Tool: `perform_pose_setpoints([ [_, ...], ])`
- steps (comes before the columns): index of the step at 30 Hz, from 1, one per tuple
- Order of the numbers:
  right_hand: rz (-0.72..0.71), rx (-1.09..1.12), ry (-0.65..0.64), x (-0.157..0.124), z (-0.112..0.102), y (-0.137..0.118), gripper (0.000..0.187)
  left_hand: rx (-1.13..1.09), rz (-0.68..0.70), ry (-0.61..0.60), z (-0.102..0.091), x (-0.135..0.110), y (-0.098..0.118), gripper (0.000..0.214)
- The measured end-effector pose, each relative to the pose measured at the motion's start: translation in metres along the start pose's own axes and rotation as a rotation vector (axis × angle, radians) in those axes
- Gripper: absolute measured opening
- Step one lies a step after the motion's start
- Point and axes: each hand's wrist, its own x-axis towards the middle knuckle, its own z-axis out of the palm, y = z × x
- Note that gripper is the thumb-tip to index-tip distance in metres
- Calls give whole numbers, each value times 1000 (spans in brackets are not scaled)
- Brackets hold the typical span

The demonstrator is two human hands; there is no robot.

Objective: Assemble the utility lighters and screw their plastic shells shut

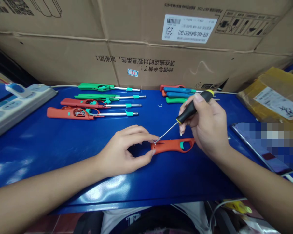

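Observation:
An orange-red long-necked lighter (169, 146) lies on the blue table with its handle end to the left and a teal trigger in its loop. My left hand (127, 149) is closed on that handle end, thumb below and fingertips above. In my right hand (208, 120) is a screwdriver (190, 109) with a black and yellow handle. It slants down to the left, and its tip meets the lighter near a slot and my left fingertips. Any screw under the tip is too small to make out. The lighter's nozzle is mostly hidden behind my right hand.
Several green and red lighters (78, 113) with casings open lie at the back left. More closed ones (177, 94) lie behind my right hand. A power strip (26, 99) stands left, a phone (261, 149) and taped package (271, 94) right. A cardboard box (75, 55) walls the back.

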Motion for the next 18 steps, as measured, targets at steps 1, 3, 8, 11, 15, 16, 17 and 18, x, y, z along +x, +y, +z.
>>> perform_pose_setpoints([
  [1,0,0,-4,0,0,0,29,10,17,-1,0,0,0,25],
  [3,-3,2,-9,0,0,0,28,20,21,2,1,-1,-1,20],
  [8,-34,24,-5,-1,1,-1,27,-9,-22,19,0,1,-1,12],
  [11,-45,19,28,-1,1,-3,28,-95,-173,51,-1,3,-1,11],
  [15,-61,52,63,-1,0,-5,29,-431,-480,164,0,6,-4,20],
  [16,-63,64,62,-1,0,-5,29,-538,-533,191,1,7,-5,22],
  [17,-64,73,59,-1,0,-5,28,-639,-568,215,2,7,-6,23],
  [18,-65,79,57,-2,0,-5,28,-728,-595,231,3,8,-7,23],
])
